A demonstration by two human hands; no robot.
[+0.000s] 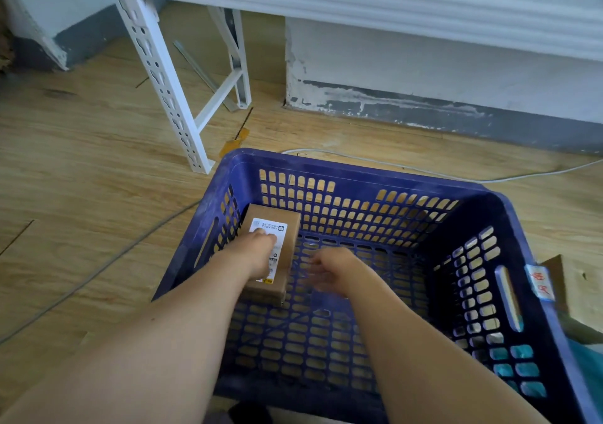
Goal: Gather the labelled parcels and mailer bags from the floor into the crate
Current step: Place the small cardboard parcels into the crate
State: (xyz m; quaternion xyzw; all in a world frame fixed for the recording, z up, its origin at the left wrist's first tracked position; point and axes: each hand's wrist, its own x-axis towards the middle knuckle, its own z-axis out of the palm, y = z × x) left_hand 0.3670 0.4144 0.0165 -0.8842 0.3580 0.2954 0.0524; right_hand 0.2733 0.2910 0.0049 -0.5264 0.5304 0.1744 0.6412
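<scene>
A blue perforated plastic crate [359, 175] stands on the wooden floor in front of me. Inside it, against the left wall, lies a brown cardboard parcel [287, 224] with a white shipping label. My left hand [257, 254] rests on top of the parcel, fingers lying over the label. My right hand [329, 268] hovers just to the right of the parcel above the crate floor, fingers spread and blurred, holding nothing.
A white slotted metal rack leg [163, 81] stands left of the crate. A white cable [424, 170] and a grey cable [98, 270] run across the floor. A cardboard piece [574, 286] and something teal [587, 358] lie beyond the crate's right wall.
</scene>
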